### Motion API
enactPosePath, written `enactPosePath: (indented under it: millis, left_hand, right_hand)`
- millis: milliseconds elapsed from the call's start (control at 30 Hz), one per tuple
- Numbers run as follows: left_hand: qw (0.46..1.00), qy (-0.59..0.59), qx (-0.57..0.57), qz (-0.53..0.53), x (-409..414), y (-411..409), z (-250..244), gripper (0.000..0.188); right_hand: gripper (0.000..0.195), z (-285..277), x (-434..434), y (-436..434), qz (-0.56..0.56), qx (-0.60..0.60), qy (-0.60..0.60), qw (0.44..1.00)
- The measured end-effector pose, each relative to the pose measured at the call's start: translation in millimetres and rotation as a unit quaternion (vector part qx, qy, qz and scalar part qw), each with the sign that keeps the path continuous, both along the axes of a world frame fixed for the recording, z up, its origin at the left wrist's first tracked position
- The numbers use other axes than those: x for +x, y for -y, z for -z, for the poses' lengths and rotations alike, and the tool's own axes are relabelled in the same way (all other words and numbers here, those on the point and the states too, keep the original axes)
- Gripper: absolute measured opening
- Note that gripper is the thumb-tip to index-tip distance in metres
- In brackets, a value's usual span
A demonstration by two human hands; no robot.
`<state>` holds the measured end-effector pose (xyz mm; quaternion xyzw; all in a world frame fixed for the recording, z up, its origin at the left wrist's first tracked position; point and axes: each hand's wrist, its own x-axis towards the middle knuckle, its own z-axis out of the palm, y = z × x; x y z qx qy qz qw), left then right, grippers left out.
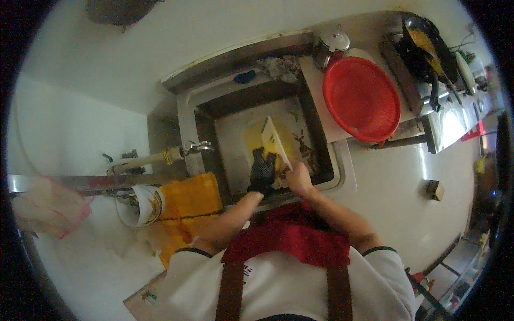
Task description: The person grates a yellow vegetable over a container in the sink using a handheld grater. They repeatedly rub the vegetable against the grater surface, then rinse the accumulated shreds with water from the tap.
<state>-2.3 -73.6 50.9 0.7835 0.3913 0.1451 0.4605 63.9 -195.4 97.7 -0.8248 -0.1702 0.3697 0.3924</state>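
In front of me is a sink (229,132) with a yellowish patch and dark brown scraps (304,146) on its bottom. My right hand (299,178), bare, grips the near end of a flat, pale, plate-like piece (274,138) that stands tilted on edge. What exactly it is, I cannot make out. My left hand (263,170) wears a dark glove and is just left of that piece, low in the sink. Its fingertips are close to the pale face; whether they touch or hold something is unclear.
A metal tap (197,147) juts over the left rim. A red plastic basket (361,98) stands right, near a lidded metal pot (335,42) and a black wok (429,52). An orange cloth (190,196) and a white bucket (144,205) are at left. A blue pad (245,77) lies on the back ledge.
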Motion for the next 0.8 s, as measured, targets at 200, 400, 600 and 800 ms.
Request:
enactPosePath:
  millis: [200,400,600,800]
  left_hand:
    - [1.000,-0.009,0.018,0.017,-1,-68,89,0.034]
    - [0.983,-0.050,-0.168,-0.044,4,-64,24,0.034]
    - [0.999,-0.002,-0.038,0.008,3,13,-17,0.041]
    - [0.993,-0.060,0.072,0.069,5,-85,61,0.035]
  right_hand:
    - [0.029,-31,-18,7,-0.025,0.100,-0.051,0.993]
    - [0.026,-56,-24,16,-0.050,0.094,-0.059,0.993]
    - [0.026,-4,2,8,-0.024,-0.022,-0.046,0.998]
    - [0.030,-23,-22,5,0.002,0.136,-0.109,0.985]
